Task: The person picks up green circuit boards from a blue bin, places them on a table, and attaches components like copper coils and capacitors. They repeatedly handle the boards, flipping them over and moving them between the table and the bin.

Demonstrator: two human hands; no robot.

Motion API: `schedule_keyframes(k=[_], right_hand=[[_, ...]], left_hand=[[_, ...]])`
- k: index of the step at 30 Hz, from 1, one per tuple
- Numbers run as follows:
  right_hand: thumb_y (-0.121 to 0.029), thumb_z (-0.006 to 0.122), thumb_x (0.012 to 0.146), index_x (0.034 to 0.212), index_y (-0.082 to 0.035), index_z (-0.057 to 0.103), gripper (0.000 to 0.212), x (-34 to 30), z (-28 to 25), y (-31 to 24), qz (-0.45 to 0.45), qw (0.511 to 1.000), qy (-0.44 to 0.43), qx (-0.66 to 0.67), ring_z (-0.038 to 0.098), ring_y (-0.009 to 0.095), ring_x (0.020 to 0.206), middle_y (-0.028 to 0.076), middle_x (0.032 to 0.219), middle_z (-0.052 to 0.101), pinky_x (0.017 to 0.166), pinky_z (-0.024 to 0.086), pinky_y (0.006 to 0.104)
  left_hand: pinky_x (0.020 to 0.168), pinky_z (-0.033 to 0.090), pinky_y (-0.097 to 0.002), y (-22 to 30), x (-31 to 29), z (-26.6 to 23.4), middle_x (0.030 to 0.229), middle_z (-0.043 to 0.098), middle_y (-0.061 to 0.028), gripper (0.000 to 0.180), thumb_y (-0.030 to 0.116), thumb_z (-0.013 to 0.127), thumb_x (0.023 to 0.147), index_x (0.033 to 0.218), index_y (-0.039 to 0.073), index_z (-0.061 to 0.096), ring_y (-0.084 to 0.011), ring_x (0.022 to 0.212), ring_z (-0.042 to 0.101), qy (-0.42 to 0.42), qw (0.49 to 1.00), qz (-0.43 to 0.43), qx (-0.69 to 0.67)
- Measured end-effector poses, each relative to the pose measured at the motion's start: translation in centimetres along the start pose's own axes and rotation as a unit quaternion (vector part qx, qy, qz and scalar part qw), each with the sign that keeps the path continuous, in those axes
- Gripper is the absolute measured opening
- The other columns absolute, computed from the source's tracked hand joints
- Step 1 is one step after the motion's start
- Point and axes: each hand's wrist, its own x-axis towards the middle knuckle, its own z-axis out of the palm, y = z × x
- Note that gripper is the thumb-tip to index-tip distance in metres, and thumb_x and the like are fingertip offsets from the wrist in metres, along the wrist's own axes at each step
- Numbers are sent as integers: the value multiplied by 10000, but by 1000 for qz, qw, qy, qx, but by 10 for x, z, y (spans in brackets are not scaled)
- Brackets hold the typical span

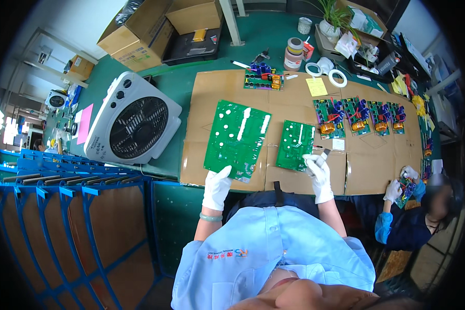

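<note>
My left hand [218,185], in a white glove, grips a large green circuit board [235,147] by its lower edge. The board's face toward me carries white patches and dots, and it looks raised off the cardboard. My right hand [319,175], also gloved in white, is closed on a small grey flat-ended tool [323,156]; its exact kind is unclear. A second, smaller green board [295,144] lies beside it with similar white marks. The right fingertips are at this board's lower right corner; whether they touch it, I cannot tell.
Cardboard [197,119] covers the bench. Several boards with components [357,115] stand in a row at right, another board [263,77] at the back. A fan [139,119] stands left, a jar [293,58] and tape rings [337,78] behind. At far right a co-worker's gloved hands [392,191] hold a board.
</note>
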Motion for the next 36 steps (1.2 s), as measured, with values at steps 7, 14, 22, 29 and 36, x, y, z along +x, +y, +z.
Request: schedule_keyframes(k=[7,14,22,29,36], right_hand=[[-285,526,1024,1268,7,638,397,-10,92,-66,-52,995,-86,-4,433,39,605,3,858,637,504,315,210],[-262,523,1021,1347,26,554,435,-31,116,-82,-19,995,-85,39,444,40,543,52,979,680,461,280,203],[-151,643,949,1410,29,474,523,-39,110,-88,50,985,-119,117,449,14,576,30,1120,677,489,303,177],[-117,671,928,1436,38,428,583,-51,111,-89,68,982,-124,129,455,9,619,64,1156,668,519,338,177],[-107,684,919,1429,44,435,587,-53,105,-81,76,978,-124,148,522,18,680,88,1181,666,530,378,179]], left_hand=[[956,446,-344,37,-27,53,1258,592,-69,438,74,646,915,1332,25,522,-175,1113,569,-22,996,-7,91],[917,463,-326,40,-31,61,1243,604,-64,410,53,640,925,1321,22,533,-156,1075,582,-33,998,-23,43],[681,415,-233,46,-42,62,1004,646,1,279,98,688,904,1167,30,623,-59,777,530,1,989,-16,147],[564,330,-216,61,-58,81,839,607,46,208,129,728,874,1043,36,651,-27,636,428,45,974,-15,224],[568,337,-212,63,-66,77,831,605,38,215,139,726,874,1037,22,650,-30,634,430,7,948,21,317]])
